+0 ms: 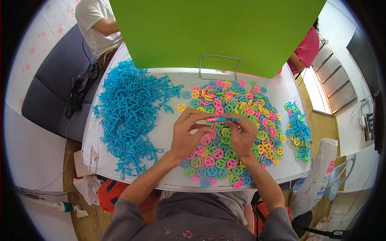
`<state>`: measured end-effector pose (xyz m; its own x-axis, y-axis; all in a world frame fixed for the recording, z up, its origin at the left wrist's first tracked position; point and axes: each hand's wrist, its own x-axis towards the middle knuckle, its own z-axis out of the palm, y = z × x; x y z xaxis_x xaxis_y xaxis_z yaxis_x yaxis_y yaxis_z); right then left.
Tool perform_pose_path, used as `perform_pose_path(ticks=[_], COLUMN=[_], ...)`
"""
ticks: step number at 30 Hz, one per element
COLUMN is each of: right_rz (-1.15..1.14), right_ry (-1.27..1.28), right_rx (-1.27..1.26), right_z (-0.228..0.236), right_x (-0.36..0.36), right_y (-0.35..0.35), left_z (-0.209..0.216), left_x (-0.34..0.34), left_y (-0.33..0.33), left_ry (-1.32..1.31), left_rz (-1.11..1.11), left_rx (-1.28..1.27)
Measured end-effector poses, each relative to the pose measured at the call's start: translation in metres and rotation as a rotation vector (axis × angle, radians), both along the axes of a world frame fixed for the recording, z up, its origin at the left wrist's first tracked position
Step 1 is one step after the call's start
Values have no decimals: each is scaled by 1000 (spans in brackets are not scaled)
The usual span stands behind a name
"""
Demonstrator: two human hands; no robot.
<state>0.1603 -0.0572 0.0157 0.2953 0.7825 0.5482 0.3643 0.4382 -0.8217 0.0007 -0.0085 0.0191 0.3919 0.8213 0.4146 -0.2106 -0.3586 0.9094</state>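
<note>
Over the pile of small coloured plastic wheels (pixel 218 153) my hands meet, fingertips almost touching. My left hand (pixel 189 131) pinches a pink wheel (pixel 214 119), seen edge-on, with a bit of green beside it. Between the thumb and fingers of my right hand (pixel 243 135) is a blue plastic piece (pixel 234 118), its end against the pink wheel; whether the two are joined I cannot tell. The wheels are pink, yellow, green and blue with open spokes. On the left lies a large heap of blue forked plastic pieces (pixel 128 108).
At the table's right edge sits a smaller pile of blue pieces with wheels attached (pixel 298 130). A green board (pixel 217 32) stands across the back, a wire stand (pixel 220 55) before it. Two people (pixel 94 28) are partly visible behind it. A white sack (pixel 317 176) stands at right.
</note>
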Motion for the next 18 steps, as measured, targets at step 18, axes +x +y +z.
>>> perform_pose_path(ticks=[18], right_rz=[20], right_ry=[-38], right_rx=[-162], right_z=[-1], right_x=[-5], right_y=[-1], left_z=[-4], left_x=[1], left_y=[-5], left_ry=[17], left_rz=[328], left_rx=[446])
